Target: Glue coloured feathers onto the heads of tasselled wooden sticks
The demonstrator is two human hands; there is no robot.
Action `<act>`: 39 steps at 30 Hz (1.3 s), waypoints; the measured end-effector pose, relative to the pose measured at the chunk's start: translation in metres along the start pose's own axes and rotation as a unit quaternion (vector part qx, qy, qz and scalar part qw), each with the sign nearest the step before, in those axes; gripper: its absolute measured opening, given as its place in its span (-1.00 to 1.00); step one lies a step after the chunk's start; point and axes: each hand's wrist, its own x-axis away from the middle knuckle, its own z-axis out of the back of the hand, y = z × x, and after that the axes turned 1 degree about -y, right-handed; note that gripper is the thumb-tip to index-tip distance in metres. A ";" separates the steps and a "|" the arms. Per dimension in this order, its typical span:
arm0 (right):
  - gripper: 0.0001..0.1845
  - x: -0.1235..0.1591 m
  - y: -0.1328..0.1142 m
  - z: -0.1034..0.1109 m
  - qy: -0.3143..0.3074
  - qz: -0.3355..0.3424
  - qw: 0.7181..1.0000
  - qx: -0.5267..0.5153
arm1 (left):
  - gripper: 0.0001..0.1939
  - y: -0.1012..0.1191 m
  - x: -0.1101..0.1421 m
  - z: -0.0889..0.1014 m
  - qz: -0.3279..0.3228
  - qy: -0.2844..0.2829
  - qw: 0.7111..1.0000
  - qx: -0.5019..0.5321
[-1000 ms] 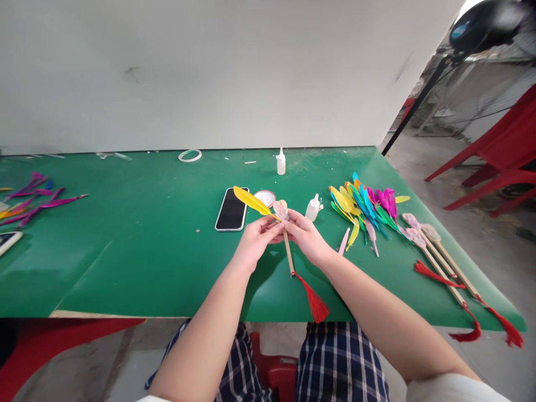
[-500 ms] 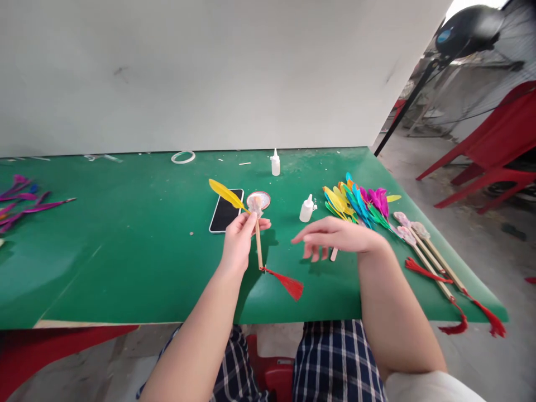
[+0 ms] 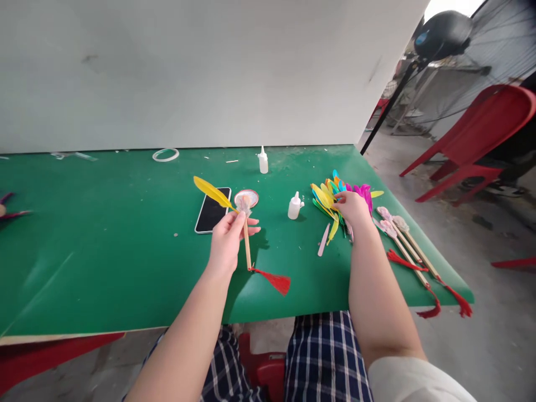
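Note:
My left hand is closed around a wooden stick near its top. A pale, rounded head caps the stick, and a red tassel hangs from its lower end. One yellow feather slants up to the left from beside the head. At the right, my right hand is over the pile of coloured feathers, its fingertips bent down onto them. Whether the fingers pinch a feather is hidden. A flat pale pink strip lies left of that hand.
Two white squeeze bottles, one nearer and one farther, stand on the green table. Behind my left hand lie a phone and a small round dish. Several tasselled sticks lie at the right edge. A tape ring is near the wall.
My right hand has moved right and away from me, from above the open table to the feather pile. My left hand still holds the stick and yellow feather. The view has turned slightly right.

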 end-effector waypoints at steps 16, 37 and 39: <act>-0.68 0.005 -0.008 0.000 -0.026 -0.021 0.980 -0.195 | -0.72 0.006 0.003 0.000 0.028 -0.013 0.999 -0.009; -0.60 -0.004 0.003 -0.010 0.011 -0.005 0.998 -0.056 | -0.72 0.005 0.003 0.000 0.038 -0.032 0.999 -0.009; -0.55 -0.004 0.003 -0.008 0.044 -0.003 0.997 -0.060 | -0.71 0.005 0.004 0.000 0.039 -0.031 0.999 -0.010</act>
